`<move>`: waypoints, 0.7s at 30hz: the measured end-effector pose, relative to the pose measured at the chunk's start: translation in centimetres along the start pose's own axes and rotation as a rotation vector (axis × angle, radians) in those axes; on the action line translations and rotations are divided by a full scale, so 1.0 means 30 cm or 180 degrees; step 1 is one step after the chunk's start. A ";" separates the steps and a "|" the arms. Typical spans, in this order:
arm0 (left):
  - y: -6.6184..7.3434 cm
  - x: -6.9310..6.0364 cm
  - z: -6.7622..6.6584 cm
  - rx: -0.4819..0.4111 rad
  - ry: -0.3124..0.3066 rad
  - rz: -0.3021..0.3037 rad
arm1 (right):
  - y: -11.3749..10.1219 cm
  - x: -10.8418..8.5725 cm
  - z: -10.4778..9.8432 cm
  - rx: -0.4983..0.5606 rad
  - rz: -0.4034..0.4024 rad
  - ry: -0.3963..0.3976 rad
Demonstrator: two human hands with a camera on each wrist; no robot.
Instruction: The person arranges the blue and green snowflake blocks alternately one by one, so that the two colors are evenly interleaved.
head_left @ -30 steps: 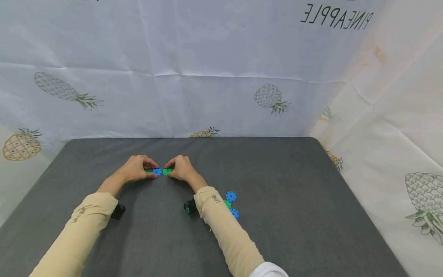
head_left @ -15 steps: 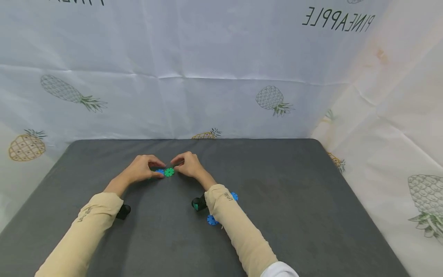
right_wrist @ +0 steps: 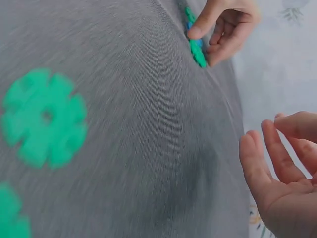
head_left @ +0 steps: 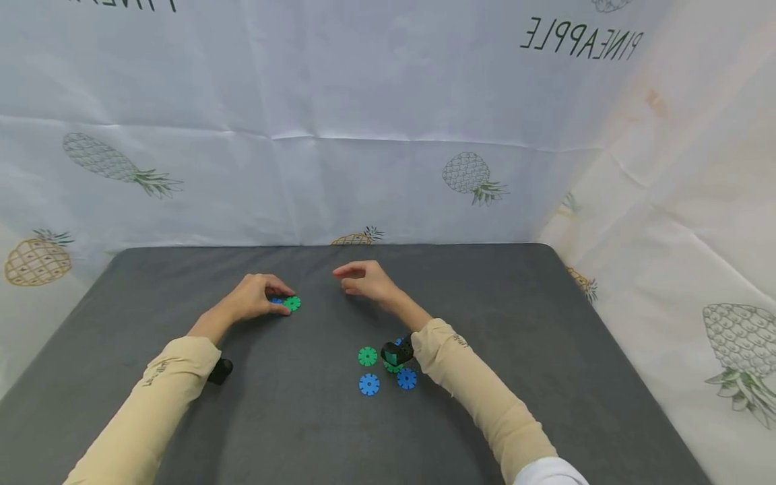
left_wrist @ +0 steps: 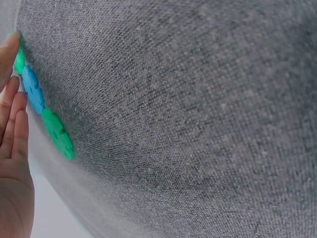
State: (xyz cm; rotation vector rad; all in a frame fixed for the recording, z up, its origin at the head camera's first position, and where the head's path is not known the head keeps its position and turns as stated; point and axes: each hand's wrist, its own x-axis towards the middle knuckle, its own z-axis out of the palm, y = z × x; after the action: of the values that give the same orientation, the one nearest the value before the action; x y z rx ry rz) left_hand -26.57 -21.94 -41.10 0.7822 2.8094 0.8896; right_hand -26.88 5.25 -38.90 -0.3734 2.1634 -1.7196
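My left hand has thumb and fingers around a short row of notched discs on the grey cloth. The row's right end is a green disc, beside a blue disc partly covered by the hand. In the left wrist view the row shows as green, blue and green, edge to edge. My right hand hovers to the right of the row, fingers loosely bent with nothing between them, also seen in the right wrist view as a hand over the cloth.
Nearer on the table lie loose discs: a green one, a blue one, another blue one, and others partly under the right wrist camera. A pineapple-print curtain stands behind the table.
My right hand let go of the green disc at the row's end and moved away to the right. My left hand stays at the row. Loose discs once behind the right arm now show.
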 end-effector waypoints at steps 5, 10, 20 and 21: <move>-0.002 0.005 0.006 -0.0017 -0.0029 0.0002 | 0.012 -0.058 -0.074 0.0243 0.0001 -0.0042; -0.002 0.012 0.000 0.0017 -0.0090 0.0008 | 0.024 -0.116 -0.128 0.0378 0.0044 0.0051; 0.003 0.023 -0.005 0.0033 -0.0182 0.0013 | 0.049 -0.245 -0.210 0.0123 0.0159 -0.0130; 0.002 0.024 -0.005 0.0031 -0.0188 0.0013 | 0.052 -0.258 -0.218 0.0081 0.0141 -0.0179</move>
State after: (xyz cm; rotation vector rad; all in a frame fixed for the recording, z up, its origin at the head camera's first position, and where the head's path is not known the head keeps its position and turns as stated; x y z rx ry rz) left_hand -27.19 -21.61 -40.89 0.8021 2.7643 0.8397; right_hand -22.66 14.58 -38.25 -0.3601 2.0927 -1.6906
